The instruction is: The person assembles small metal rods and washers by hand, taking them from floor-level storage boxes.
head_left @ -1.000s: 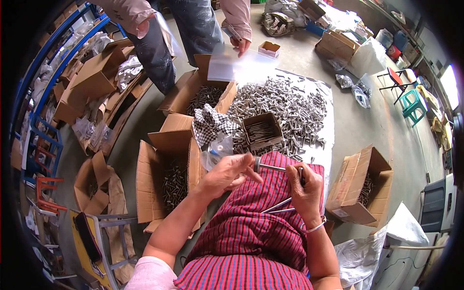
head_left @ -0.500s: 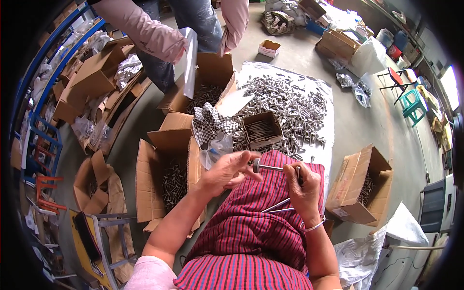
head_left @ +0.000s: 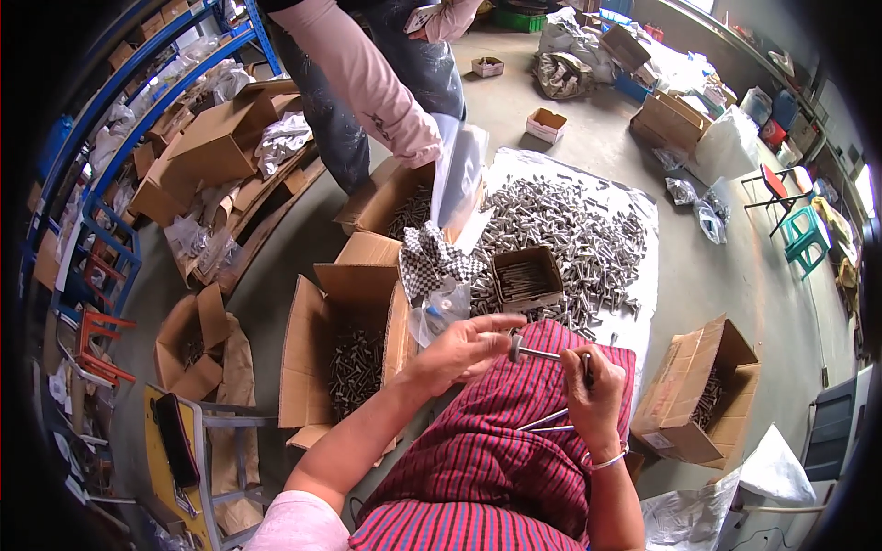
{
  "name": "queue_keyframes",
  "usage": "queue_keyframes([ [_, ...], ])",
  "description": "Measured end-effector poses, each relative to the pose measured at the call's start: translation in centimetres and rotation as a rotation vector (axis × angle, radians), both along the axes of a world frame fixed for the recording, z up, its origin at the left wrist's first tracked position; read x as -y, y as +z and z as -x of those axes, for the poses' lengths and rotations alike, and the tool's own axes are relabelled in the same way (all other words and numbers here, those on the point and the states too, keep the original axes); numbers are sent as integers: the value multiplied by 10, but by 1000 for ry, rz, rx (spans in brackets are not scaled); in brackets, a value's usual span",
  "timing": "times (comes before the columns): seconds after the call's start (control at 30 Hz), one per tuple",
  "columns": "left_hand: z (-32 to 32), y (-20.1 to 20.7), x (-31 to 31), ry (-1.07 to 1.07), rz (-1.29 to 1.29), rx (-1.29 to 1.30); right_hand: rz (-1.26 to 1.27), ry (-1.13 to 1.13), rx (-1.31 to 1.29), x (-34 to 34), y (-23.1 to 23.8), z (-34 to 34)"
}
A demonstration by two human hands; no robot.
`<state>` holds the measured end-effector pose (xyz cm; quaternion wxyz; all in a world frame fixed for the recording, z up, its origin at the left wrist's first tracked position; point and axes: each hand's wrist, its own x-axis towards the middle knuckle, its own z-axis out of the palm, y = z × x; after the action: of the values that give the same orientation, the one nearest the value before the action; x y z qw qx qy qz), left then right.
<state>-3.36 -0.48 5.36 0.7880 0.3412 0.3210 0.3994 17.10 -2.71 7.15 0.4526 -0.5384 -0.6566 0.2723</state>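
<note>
Jutting left above a striped apron (head_left: 478, 468), a rod (head_left: 540, 354) sits clenched in the right grip (head_left: 593, 386), while the left grip (head_left: 459, 354), fingers loosely parted, meets its disc (head_left: 515, 349), contact unclear. Likely stiff, smooth and fairly light, it should handle best along its bare length.

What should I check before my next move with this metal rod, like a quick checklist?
1. Metal rod held in the right hand: ok.
2. Left hand touching the rod's round head: cannot tell.
3. Lap clear: not ok, thin metal rods rest on the striped fabric.
4. Small cardboard box upright among the metal fasteners: ok.
5. Co-worker's pink sleeve away from both hands: ok.
</note>
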Motion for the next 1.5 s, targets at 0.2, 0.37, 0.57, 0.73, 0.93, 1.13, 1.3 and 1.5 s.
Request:
queue_keyframes([
  [0.2, 2, -1, 4, -9, -78, 34, -13, -2, 36, 1, -2, 2],
  [0.37, 1, -34, -4, -211, 61, -52, -43, 30, 37, 1, -23, -5],
  [0.57, 5, -6, -9, 3, 41, 137, -6, 24, 16, -9, -5, 1],
  [0.73, -6, -11, -4, 29, -155, 43, 36, 7, -32, -8, -13, -3],
  [0.93, -5, -14, -8, -80, -241, -152, 70, 24, -70, -12, -21, 0],
  [1.13, -7, -16, -14, -101, -16, -27, 58, 22, -79, -13, -20, -7],
  [1.3, 3, -22, -9, 89, -44, 142, 73, 22, -62, -16, -26, 8],
  [1.5, 54, -24, -23, 12, -180, -72, 91, 0, -93, -28, -32, 62],
])
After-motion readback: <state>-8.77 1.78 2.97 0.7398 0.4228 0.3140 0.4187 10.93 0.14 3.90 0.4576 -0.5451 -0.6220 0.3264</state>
